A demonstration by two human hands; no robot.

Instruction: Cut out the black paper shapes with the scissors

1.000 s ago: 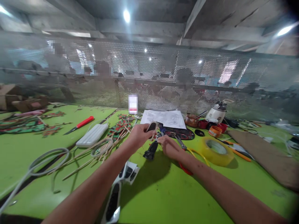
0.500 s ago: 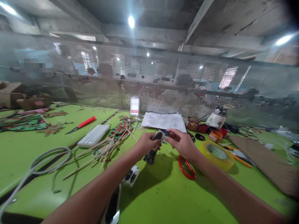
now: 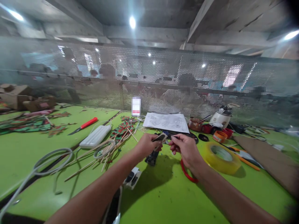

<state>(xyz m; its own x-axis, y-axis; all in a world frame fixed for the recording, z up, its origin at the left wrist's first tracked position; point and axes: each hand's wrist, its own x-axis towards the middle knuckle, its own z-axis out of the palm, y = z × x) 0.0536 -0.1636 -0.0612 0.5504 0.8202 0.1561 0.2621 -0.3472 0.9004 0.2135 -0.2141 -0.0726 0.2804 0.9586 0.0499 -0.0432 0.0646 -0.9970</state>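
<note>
My left hand [image 3: 147, 145] is closed around a small flat piece with a dark middle and pale edge [image 3: 161, 137], held up above the green table. Close to its right, my right hand [image 3: 187, 148] is pinched, fingertips together; a small dark bit seems to show at them, too blurred to name. Below the left hand lies a dark patterned piece [image 3: 151, 158]. A white-and-black piece [image 3: 132, 178] rests nearer me beside the left forearm, with a long black strip with a pale edge [image 3: 114, 202] partly hidden by that arm. A red loop [image 3: 187, 172] lies under my right wrist.
To the right are a roll of yellow tape [image 3: 221, 158], orange-handled tool [image 3: 245, 161], brown board [image 3: 266, 161] and paint jars [image 3: 219, 136]. A printed sheet [image 3: 165, 122] lies behind my hands. Leftward are thin sticks [image 3: 102, 155], a white power strip [image 3: 95, 137] and a red-handled knife [image 3: 85, 125].
My right hand has drawn slightly apart from the left, its fingers now pinched together. The piece in my left hand has tilted flatter. The view has shifted a little.
</note>
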